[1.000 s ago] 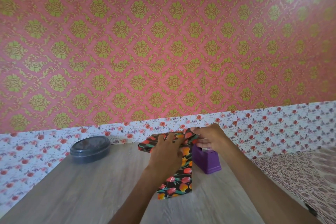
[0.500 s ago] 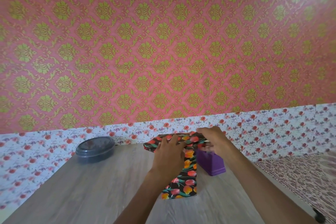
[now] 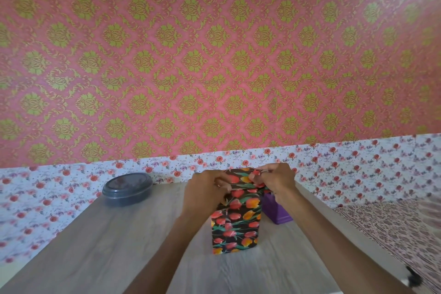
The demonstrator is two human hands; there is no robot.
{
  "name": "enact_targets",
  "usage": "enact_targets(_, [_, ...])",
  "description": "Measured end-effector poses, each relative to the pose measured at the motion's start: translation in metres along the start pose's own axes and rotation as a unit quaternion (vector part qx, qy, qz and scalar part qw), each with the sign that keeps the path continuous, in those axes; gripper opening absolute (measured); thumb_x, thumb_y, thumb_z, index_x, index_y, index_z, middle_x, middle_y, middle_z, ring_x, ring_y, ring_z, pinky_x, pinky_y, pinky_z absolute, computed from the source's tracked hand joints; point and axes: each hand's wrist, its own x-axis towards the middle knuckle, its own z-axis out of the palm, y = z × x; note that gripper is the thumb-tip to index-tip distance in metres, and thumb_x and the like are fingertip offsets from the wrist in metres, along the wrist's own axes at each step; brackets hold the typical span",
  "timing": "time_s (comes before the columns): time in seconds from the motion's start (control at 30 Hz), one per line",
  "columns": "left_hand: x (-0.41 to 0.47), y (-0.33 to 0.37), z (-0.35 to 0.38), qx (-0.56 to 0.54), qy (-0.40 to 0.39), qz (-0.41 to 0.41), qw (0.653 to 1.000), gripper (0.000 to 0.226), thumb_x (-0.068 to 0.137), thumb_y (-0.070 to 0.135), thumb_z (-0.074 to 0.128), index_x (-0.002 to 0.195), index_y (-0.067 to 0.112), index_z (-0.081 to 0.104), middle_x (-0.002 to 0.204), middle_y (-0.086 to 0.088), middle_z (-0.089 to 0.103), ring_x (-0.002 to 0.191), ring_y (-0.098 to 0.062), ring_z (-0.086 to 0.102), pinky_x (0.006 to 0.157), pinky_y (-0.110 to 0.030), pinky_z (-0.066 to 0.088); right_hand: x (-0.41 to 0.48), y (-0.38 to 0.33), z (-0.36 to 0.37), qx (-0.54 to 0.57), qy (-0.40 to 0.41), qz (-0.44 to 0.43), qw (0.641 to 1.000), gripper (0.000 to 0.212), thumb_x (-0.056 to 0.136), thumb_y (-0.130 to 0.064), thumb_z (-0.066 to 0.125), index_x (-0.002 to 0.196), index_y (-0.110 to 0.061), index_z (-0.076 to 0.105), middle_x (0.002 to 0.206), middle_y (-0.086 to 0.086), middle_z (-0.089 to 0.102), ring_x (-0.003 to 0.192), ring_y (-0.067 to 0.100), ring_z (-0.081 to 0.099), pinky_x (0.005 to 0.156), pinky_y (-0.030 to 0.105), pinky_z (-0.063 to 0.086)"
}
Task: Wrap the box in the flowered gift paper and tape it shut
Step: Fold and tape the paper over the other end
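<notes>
The box wrapped in black gift paper with red and orange tulips [image 3: 235, 224] lies lengthwise on the wooden table [image 3: 119, 246], its near end toward me. My left hand [image 3: 202, 194] grips the paper at the far left corner of the box, fingers curled. My right hand [image 3: 278, 180] pinches the paper fold at the far right corner. Both hands hide the far end of the box. A purple tape dispenser [image 3: 276, 210] stands just right of the box, partly under my right wrist.
A dark round lidded container [image 3: 127, 188] sits at the table's back left. A flowered wall panel runs behind the table. A patterned cloth [image 3: 381, 234] covers the surface to the right.
The paper flap that stuck out to the left is now folded in against the box. Both hands have moved to the box's far end. The camera has moved closer.
</notes>
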Motion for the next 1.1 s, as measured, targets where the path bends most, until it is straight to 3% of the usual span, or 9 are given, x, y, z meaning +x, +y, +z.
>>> enact_targets(0.13, [0.005, -0.011, -0.006, -0.007, 0.104, -0.048, 0.993, 0.032, 0.082, 0.037, 0.074, 0.112, 0.03, 0.065, 0.109, 0.009, 0.067, 0.09, -0.005, 0.064, 0.076, -0.027, 0.057, -0.007, 0.008, 0.005, 0.024, 0.039, -0.046, 0.998, 0.029, 0.061, -0.016, 0.093, 0.075, -0.026, 0.07, 0.102, 0.009, 0.074, 0.083, 0.017, 0.068, 0.08, 0.035, 0.059])
enact_targets(0.2, [0.007, -0.021, -0.005, 0.054, 0.046, -0.13, 0.989, 0.062, 0.078, 0.057, 0.071, 0.129, 0.029, 0.049, 0.125, 0.0, 0.054, 0.109, -0.021, 0.058, 0.085, -0.037, 0.053, -0.01, 0.01, 0.006, 0.044, 0.051, -0.054, 0.996, 0.029, 0.063, -0.017, 0.092, 0.083, -0.022, 0.072, 0.106, 0.01, 0.072, 0.081, 0.016, 0.066, 0.083, 0.035, 0.057])
enact_targets(0.33, [0.001, -0.023, -0.015, -0.283, -0.145, -0.29, 0.902, 0.05, 0.077, 0.05, 0.077, 0.106, 0.012, 0.062, 0.092, -0.002, 0.074, 0.081, -0.017, 0.07, 0.069, -0.034, 0.06, -0.013, 0.017, 0.008, 0.071, 0.065, -0.074, 0.993, 0.043, 0.064, -0.019, 0.092, 0.103, -0.014, 0.073, 0.113, 0.01, 0.07, 0.105, 0.024, 0.063, 0.092, 0.037, 0.053])
enact_targets(0.43, [0.002, -0.027, -0.014, -0.32, -0.115, -0.232, 0.911, 0.038, 0.071, 0.032, 0.085, 0.098, 0.013, 0.066, 0.085, -0.002, 0.076, 0.073, -0.013, 0.072, 0.055, -0.023, 0.055, -0.009, 0.017, 0.006, 0.089, 0.059, -0.112, 0.988, 0.034, 0.067, -0.018, 0.09, 0.097, -0.016, 0.075, 0.084, -0.005, 0.068, 0.08, 0.011, 0.065, 0.075, 0.025, 0.052])
enact_targets(0.53, [0.015, -0.027, -0.016, -0.312, -0.028, -0.16, 0.936, 0.046, 0.063, 0.021, 0.09, 0.102, 0.015, 0.066, 0.092, 0.002, 0.075, 0.077, -0.009, 0.071, 0.059, -0.018, 0.053, -0.001, 0.009, 0.005, 0.1, 0.063, -0.163, 0.98, 0.026, 0.067, -0.017, 0.09, 0.085, -0.025, 0.073, 0.067, -0.009, 0.07, 0.063, 0.008, 0.071, 0.072, 0.034, 0.06])
enact_targets(0.73, [0.028, -0.037, 0.003, -0.233, 0.013, -0.135, 0.963, 0.07, 0.054, 0.028, 0.095, 0.113, 0.02, 0.058, 0.099, 0.009, 0.069, 0.087, -0.008, 0.067, 0.075, -0.025, 0.057, 0.01, 0.027, 0.011, 0.05, 0.005, -0.194, 0.98, 0.053, 0.052, -0.016, 0.094, 0.088, -0.042, 0.066, 0.097, -0.002, 0.073, 0.089, 0.018, 0.07, 0.075, 0.041, 0.061])
enact_targets(0.9, [0.009, -0.055, 0.038, -0.218, 0.04, -0.144, 0.964, 0.077, 0.051, 0.024, 0.096, 0.116, 0.021, 0.055, 0.097, 0.009, 0.067, 0.084, -0.003, 0.064, 0.065, -0.014, 0.052, 0.009, 0.066, 0.014, -0.025, -0.012, -0.243, 0.97, 0.07, 0.057, -0.006, 0.093, 0.119, -0.021, 0.063, 0.108, -0.013, 0.059, 0.103, 0.009, 0.055, 0.072, 0.001, 0.041])
enact_targets(1.0, [0.003, -0.064, 0.054, -0.195, 0.036, -0.157, 0.967, 0.081, 0.051, 0.026, 0.095, 0.12, 0.023, 0.052, 0.099, 0.009, 0.068, 0.084, -0.005, 0.066, 0.075, -0.026, 0.058, 0.015, 0.086, 0.018, -0.04, -0.017, -0.258, 0.965, 0.074, 0.055, -0.011, 0.094, 0.119, -0.023, 0.06, 0.115, -0.009, 0.062, 0.113, 0.014, 0.056, 0.093, 0.024, 0.05])
enact_targets(1.1, [0.004, -0.06, 0.057, -0.083, -0.002, -0.124, 0.989, 0.103, 0.059, 0.039, 0.087, 0.145, 0.031, 0.033, 0.12, 0.004, 0.061, 0.1, -0.016, 0.065, 0.084, -0.033, 0.055, 0.019, 0.096, 0.017, -0.039, -0.007, -0.267, 0.963, 0.075, 0.053, -0.015, 0.095, 0.117, -0.028, 0.057, 0.114, -0.01, 0.064, 0.111, 0.015, 0.06, 0.095, 0.042, 0.053])
